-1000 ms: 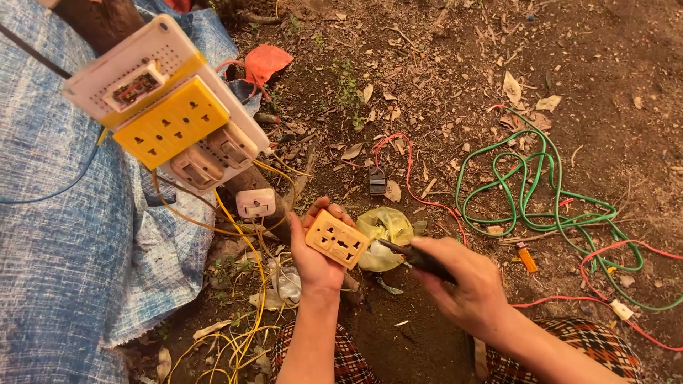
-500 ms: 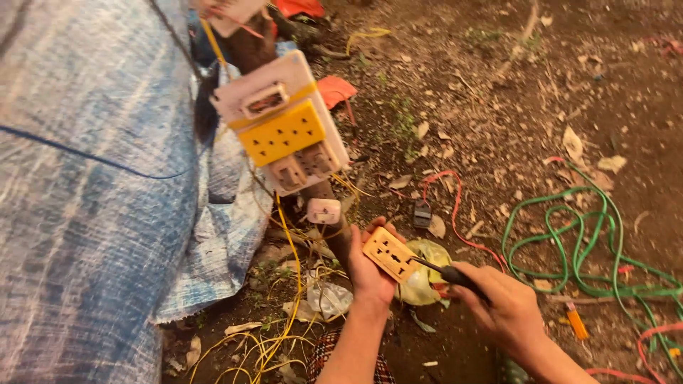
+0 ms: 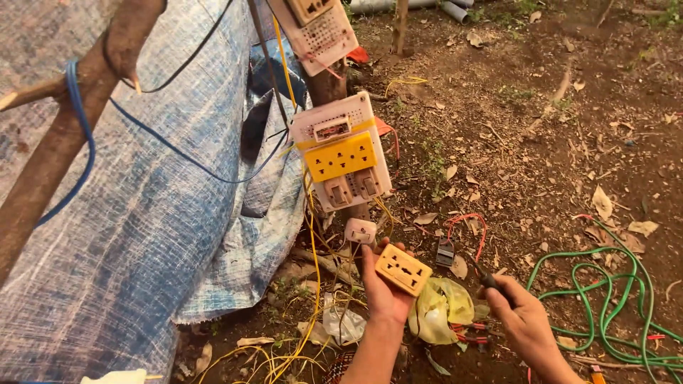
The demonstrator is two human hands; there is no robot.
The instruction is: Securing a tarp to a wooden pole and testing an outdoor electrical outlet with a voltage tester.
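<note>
My left hand holds a small yellow socket block face up, just below a wooden post. My right hand grips a black-handled tool, likely a screwdriver, to the right of the block; its tip is not clearly visible. On the post hangs a white switchboard with a yellow socket plate and two switches. A small white socket dangles beneath it on yellow wires.
A blue-grey tarp covers the left side, with a wooden pole and blue cord. A yellow plastic bag lies on the dirt below my hands. Coiled green cable and red wires lie to the right. A second white board hangs higher.
The view has tilted up and back, showing more of the post and the upper board. My hands keep the yellow block and the tool, now lower in frame.
</note>
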